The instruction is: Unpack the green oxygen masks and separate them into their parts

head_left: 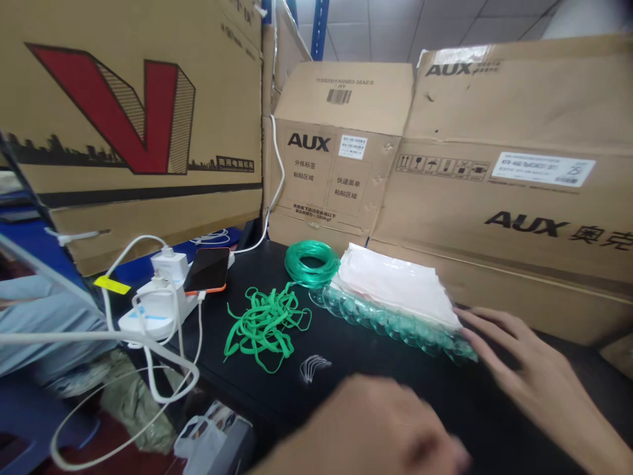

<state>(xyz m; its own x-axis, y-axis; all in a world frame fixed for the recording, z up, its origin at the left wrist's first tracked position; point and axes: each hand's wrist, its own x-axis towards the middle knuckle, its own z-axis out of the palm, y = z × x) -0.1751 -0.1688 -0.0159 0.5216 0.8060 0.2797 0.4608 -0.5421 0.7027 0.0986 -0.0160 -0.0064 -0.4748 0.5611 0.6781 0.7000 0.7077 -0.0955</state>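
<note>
At the lower middle, my left hand [376, 422] is blurred over the black table, back of the hand towards me. Its fingers are mostly hidden. My right hand [524, 356] has its fingers stretched out, with the tips at the right end of a stack of white sheets [395, 284]. Along the stack's front edge runs a row of clear greenish plastic discs [386, 320]. Nearer the left hand lie several thin curved clear strips [314, 366]. Further left is a tangled heap of green flat cord [267, 326], and behind it a coil of green tubing [311, 260].
Cardboard boxes [326, 178] wall off the back of the black table [237, 369]. On the left stand a white power strip [153, 316] with plugs and looping white cables, and a phone [208, 267]. A person's leg [44, 316] shows at the left edge.
</note>
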